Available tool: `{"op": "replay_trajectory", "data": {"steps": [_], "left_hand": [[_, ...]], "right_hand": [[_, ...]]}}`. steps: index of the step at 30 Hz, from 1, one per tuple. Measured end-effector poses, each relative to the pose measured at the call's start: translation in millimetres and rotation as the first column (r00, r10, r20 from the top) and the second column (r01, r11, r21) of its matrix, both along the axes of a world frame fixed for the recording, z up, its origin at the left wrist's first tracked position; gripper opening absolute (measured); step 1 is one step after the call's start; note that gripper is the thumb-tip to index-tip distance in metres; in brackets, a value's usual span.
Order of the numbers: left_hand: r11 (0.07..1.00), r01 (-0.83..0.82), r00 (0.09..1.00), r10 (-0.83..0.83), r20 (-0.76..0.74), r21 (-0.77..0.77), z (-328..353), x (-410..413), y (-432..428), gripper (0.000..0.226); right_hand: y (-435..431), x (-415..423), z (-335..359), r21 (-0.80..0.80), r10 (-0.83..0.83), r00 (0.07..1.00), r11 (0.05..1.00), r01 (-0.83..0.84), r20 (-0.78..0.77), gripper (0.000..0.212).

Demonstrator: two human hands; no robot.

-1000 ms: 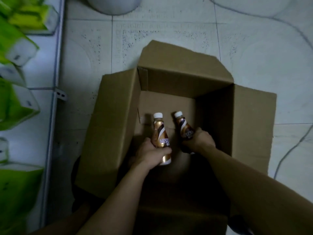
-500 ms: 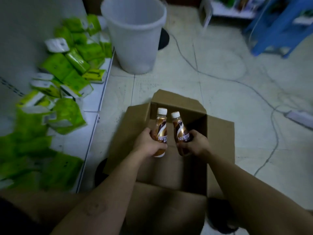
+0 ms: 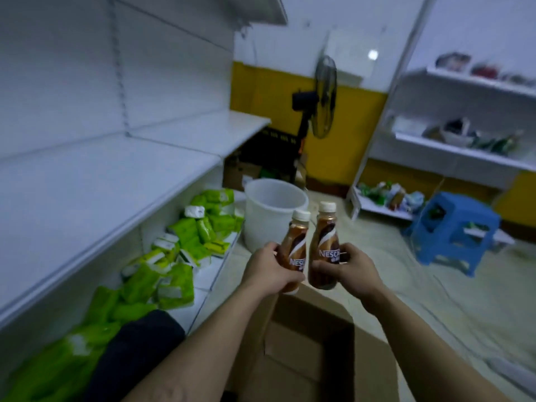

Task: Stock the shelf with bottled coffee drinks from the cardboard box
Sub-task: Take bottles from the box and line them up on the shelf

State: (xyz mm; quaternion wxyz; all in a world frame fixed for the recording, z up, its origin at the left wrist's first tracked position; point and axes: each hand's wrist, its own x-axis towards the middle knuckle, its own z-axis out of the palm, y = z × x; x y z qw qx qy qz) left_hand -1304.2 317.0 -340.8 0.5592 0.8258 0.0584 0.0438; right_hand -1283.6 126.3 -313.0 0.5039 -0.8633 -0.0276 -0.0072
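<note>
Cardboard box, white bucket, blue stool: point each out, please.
cardboard box (image 3: 313, 313), head view, far flap.
white bucket (image 3: 264, 227), head view, outer wall.
blue stool (image 3: 470, 213), head view, seat top.

cardboard box (image 3: 313, 329) cut off below, left bottle (image 3: 294, 250) label partly under left hand (image 3: 268, 271), far-shelf goods (image 3: 461, 132) blurred

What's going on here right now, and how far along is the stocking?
A person is stocking coffee drinks. The left hand grips the left bottle and the right hand grips the right bottle. Both bottles are upright, side by side above the open cardboard box. Neither stands on the white shelf to the left yet. Green packets lie lower down, near a white bucket.
</note>
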Motion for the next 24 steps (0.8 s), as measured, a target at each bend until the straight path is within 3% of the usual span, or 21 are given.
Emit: {"op": "replay_trajectory", "data": {"steps": [5, 10, 13, 18, 24], "left_hand": [[0.992, -0.121, 0.977, 0.123, 0.172, -0.020, 56.6, -21.8, 39.5, 0.053], [0.963, -0.259, 0.934, 0.231, 0.272, 0.072, 98.9, -38.1, 90.0, 0.055], [0.898, -0.405, 0.888, 0.342, 0.307, 0.170, 120.3, -57.6, 121.7, 0.058], [0.779, -0.595, 0.785, 0.512, 0.349, 0.197, 149.2, -103.8, 171.6, 0.060], [0.599, -0.756, 0.654, 0.674, 0.344, 0.264, 168.9, -167.9, 228.2, 0.063]], "right_hand": [[47.4, -7.8, 48.9, 0.101, 0.142, 0.981, 0.983, -0.156, 0.134, 0.053], [97.7, -1.0, 75.0, 0.185, 0.304, 0.932, 0.922, -0.339, 0.196, 0.053], [136.5, 4.8, 83.5, 0.264, 0.389, 0.897, 0.861, -0.435, 0.209, 0.052], [214.2, 5.6, 101.4, 0.303, 0.537, 0.800, 0.742, -0.598, 0.266, 0.049], [308.6, -25.3, 113.0, 0.229, 0.722, 0.632, 0.589, -0.775, 0.282, 0.049]]}}
